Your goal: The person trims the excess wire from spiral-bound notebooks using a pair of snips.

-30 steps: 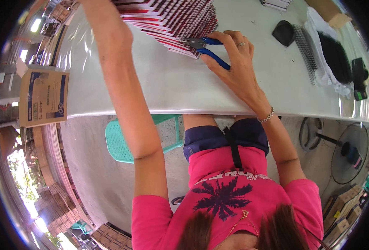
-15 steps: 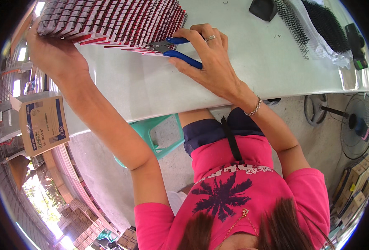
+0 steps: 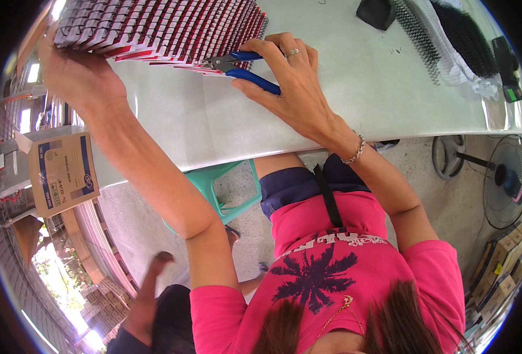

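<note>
Blue-handled side cutters (image 3: 255, 81), about 12 o'clock on a clock centred on the view. Right hand (image 3: 299, 76) is curled round them, thumb on one handle, fingers on the other, handles spread. Jaws sit at the near right edge of the stack of spiral-bound booklets (image 3: 166, 29), 11 o'clock; whether wire lies between the blades is too small to tell. Left hand (image 3: 84, 76), 10 o'clock, is at the stack's left end; its fingers are mostly hidden, so cannot tell whether they grip.

Technique (judgement): support the stack with the left hand so the rows do not slide; put only the wire end between the blades; hold the tips off the red and white page edges; squeeze once, cleanly.

Count, near to far:
- side cutters: 1; own hands: 2.
- booklets: many, overlapping, not countable; all in 1 stack.
- on the pale table (image 3: 184, 118): 1 black dish (image 3: 376, 13), 1 o'clock; dark wire coils (image 3: 417, 44), toward 2, number unclear; 1 black bundle (image 3: 464, 38) on white plastic, 2; 1 black device with green patch (image 3: 508, 68), just past 2.
- off the table: 1 teal stool (image 3: 208, 177), near 9; 1 pedestal fan (image 3: 499, 175), 3; 1 second person (image 3: 175, 321), 7, partly hidden; 1 large carton (image 3: 63, 174), 9.
</note>
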The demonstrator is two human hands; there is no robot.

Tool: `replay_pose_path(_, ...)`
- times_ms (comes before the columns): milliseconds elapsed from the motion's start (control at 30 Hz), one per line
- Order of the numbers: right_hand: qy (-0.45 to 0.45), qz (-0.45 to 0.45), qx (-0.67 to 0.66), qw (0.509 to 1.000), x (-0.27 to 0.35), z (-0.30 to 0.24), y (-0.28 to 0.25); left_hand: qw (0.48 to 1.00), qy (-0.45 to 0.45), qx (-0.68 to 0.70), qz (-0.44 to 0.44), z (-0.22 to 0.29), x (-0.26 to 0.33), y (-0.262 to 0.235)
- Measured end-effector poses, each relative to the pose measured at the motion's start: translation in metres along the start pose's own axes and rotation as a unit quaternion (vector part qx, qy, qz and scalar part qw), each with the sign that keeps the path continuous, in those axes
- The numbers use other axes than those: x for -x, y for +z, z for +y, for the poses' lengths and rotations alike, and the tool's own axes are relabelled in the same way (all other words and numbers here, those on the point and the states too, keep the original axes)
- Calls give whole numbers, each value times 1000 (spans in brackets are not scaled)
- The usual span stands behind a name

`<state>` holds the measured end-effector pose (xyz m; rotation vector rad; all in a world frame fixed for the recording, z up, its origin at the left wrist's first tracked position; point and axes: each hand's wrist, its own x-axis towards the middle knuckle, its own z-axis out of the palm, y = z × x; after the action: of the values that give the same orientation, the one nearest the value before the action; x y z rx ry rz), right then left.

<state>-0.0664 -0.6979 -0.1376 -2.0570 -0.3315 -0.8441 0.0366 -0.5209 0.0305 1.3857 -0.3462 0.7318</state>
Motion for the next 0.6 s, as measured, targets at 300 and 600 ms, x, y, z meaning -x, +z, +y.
replay_pose_path(300,38,-21,-123,991,-6,4,-1,1000,-1,-23,2,-2,-3,-1)
replay_pose_path(600,282,-307,-324,849,-39,9,-36,999,-43,2,8,-8,-10,-8)
